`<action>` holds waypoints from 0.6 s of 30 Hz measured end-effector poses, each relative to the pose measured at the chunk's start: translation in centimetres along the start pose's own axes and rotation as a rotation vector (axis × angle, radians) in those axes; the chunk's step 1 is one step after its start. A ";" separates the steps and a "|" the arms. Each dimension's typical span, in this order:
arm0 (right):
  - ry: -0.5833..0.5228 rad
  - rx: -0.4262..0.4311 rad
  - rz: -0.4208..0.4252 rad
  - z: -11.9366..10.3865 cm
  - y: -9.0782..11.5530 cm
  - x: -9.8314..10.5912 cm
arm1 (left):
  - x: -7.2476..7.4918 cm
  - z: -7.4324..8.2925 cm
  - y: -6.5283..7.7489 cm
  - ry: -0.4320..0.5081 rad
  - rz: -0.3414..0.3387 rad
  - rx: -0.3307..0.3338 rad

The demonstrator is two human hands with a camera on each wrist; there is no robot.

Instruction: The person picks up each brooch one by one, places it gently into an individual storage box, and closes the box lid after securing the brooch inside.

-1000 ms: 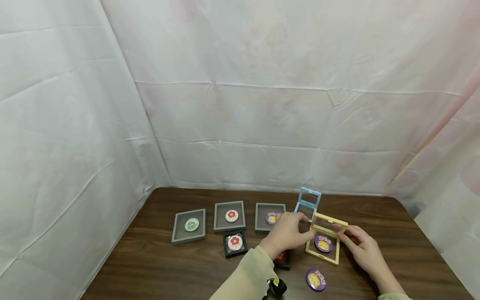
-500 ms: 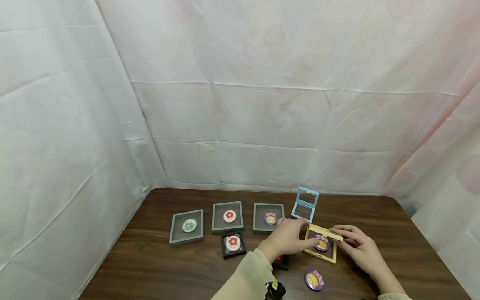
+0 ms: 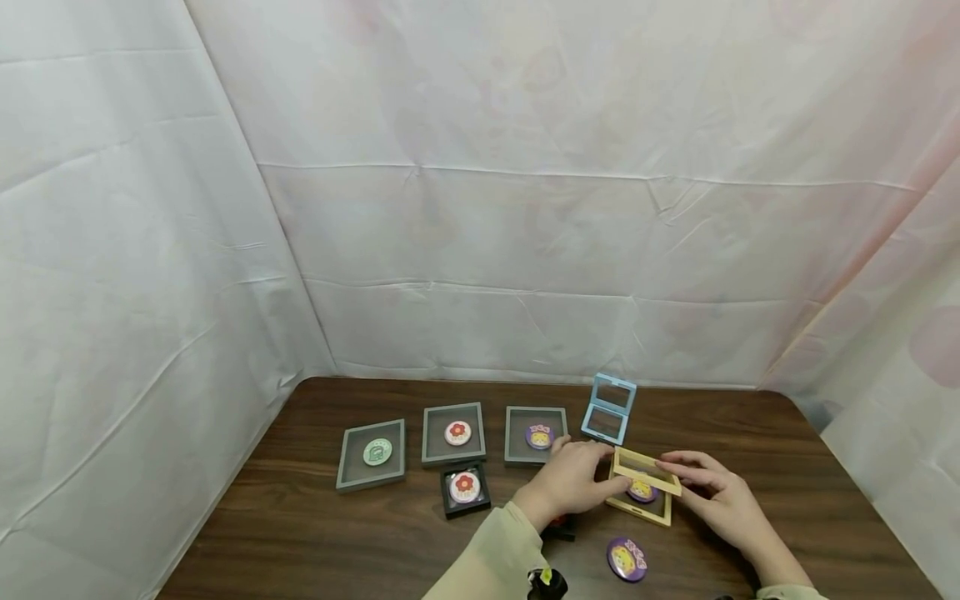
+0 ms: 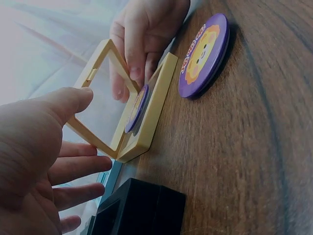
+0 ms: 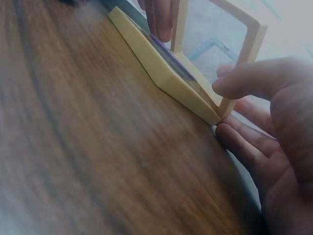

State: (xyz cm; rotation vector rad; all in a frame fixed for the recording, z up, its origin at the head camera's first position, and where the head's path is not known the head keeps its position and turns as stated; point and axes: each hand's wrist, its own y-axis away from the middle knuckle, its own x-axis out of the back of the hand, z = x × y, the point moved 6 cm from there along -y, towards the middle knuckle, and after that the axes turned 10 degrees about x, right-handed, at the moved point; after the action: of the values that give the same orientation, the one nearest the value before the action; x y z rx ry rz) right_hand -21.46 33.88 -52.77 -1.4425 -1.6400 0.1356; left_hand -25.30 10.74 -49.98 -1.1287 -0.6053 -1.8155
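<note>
A yellow display case stands on the wooden table at right, its clear-windowed lid tilted partway over the base. Inside the base lies a round purple badge with a yellow cartoon face. My left hand holds the lid's left side, thumb on the frame and fingers behind it near the hinge. On the opposite side my right hand pinches the lid between thumb and fingers. A matching purple badge lies loose on the table in front of the case.
Behind the case is an open light blue case. Three grey frames with badges line the left: one far left, one middle, one right. A black box holds a flower badge; another is partly hidden by my left arm.
The yellow lid has swung from standing up behind the base to leaning forward over it, both hands following it. The blue case has come out from behind my left hand.
</note>
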 end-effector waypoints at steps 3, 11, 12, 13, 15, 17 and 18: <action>-0.053 0.020 -0.010 -0.1 0.0 0.0 | 0.1 0.0 0.2 -0.017 -0.004 0.011; -0.100 -0.058 -0.025 0.0 0.1 0.4 | 0.0 0.0 0.6 -0.069 0.002 0.009; -0.064 -0.082 -0.026 0.0 0.2 0.5 | -0.1 0.0 0.6 -0.077 0.002 0.008; -0.021 -0.109 -0.028 0.0 0.2 0.6 | -0.2 0.0 0.7 -0.086 0.004 0.007; 0.059 -0.160 -0.040 0.2 0.4 0.6 | -0.3 0.0 0.7 -0.109 0.007 0.005; 0.113 -0.193 -0.060 0.4 0.5 0.6 | -0.4 0.0 0.8 -0.133 0.007 0.004; 0.135 -0.203 -0.069 0.5 0.6 0.6 | -0.5 0.0 0.8 -0.143 0.006 0.005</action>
State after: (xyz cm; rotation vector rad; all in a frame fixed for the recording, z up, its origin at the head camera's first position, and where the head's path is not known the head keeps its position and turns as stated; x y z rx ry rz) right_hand -21.29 34.75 -53.08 -1.5088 -1.6265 -0.1688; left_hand -24.53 10.59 -50.44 -1.2634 -0.6874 -1.7373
